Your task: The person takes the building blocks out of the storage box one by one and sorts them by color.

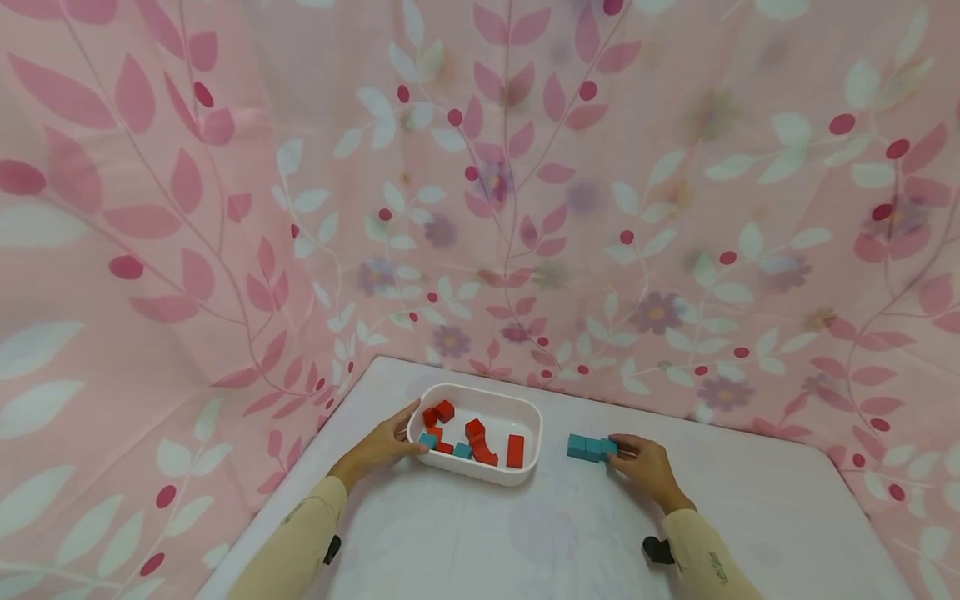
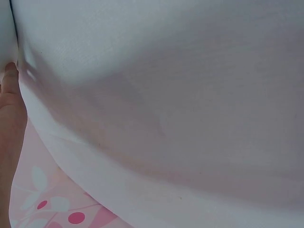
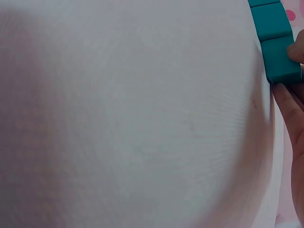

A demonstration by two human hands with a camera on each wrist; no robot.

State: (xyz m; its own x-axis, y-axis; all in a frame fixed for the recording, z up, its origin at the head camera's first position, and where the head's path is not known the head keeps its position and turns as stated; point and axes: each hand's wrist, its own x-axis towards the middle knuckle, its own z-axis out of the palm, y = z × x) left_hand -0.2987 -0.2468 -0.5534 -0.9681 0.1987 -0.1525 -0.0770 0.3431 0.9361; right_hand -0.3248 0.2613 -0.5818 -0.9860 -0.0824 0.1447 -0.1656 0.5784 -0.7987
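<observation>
your left hand (image 1: 378,447) rests against the left end of the white tray (image 1: 527,414), fingers curled loosely over its rim and the thumb along the outer wall; whether it truly grips the rim or only touches it, the pictures do not let you tell. inside the tray lie several red blocks (image 1: 514,451) and two teal blocks (image 1: 462,451), scattered across the floor of it. your right hand (image 1: 647,467) sits well to the right of the tray on the white table (image 1: 540,533), with its fingertips (image 3: 285,102) pinching the right end of a row of teal blocks (image 1: 592,447) that lies flat on the table, just beside the tray's right end but apart from it. in the right wrist view the row (image 3: 275,40) runs along the upper right edge, blocks touching end to end. the left wrist view shows little but white surface and a sliver of your hand (image 2: 10,123). a pink leaf-patterned curtain (image 1: 480,183) hangs behind and around the table.
</observation>
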